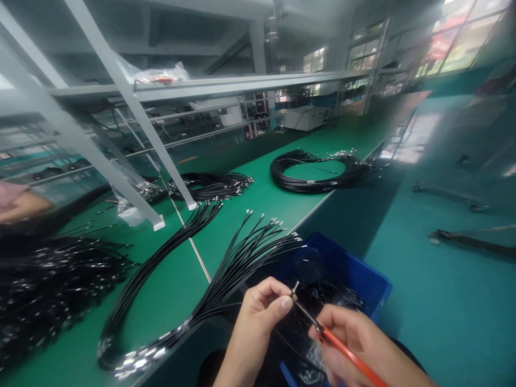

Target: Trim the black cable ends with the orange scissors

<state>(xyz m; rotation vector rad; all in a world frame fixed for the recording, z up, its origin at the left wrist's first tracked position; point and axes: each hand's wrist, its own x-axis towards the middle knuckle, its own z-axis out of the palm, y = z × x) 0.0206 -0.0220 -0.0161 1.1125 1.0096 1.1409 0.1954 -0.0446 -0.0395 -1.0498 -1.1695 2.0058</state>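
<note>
Left-hand fingers (277, 310) are pinched on a small tip (296, 287), right-hand fingers (335, 316) round an orange-handled tool (346, 350), by whose slip it could be scratched.

Open floor at 3 o'clock, cables in the way at 11.
From the left hand (260, 317), a fan of cables (242, 258) blocks 11 o'clock, with shelf posts (158, 145) between 10 and 11. Past the cable tips, a strip of tabletop (262, 204) at 12 leaves room before the coil (306, 186) at 1. The bin's wall (363, 279) bars the low path at 2.
</note>
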